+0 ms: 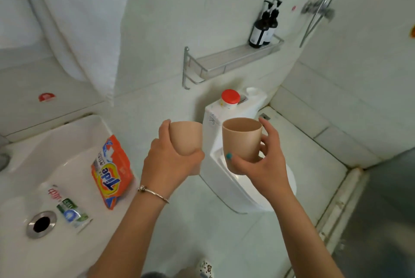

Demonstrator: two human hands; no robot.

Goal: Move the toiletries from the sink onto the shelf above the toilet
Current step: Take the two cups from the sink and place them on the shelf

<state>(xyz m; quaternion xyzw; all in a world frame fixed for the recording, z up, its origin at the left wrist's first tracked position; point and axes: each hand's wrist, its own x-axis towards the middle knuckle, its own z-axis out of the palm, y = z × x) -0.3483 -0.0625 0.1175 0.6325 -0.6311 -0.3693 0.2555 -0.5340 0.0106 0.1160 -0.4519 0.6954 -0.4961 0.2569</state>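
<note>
Two beige cups are held in front of the toilet (226,178), one per hand: the left hand (173,160) has its fingers wrapped tight around the left cup (186,137), which is tipped with its mouth facing away, and the right hand (258,165) has fingers and thumb clamped on the sides of the upright right cup (241,140). Remaining in the sink (74,142) are an orange Tide bag (112,169) leaning on the right wall and a tube (69,208) lying beside the drain (41,223). On the shelf (226,59) above the toilet, two dark pump bottles (263,26) stand at the right end, and a red-capped jar (230,99) sits on the tank.
</note>
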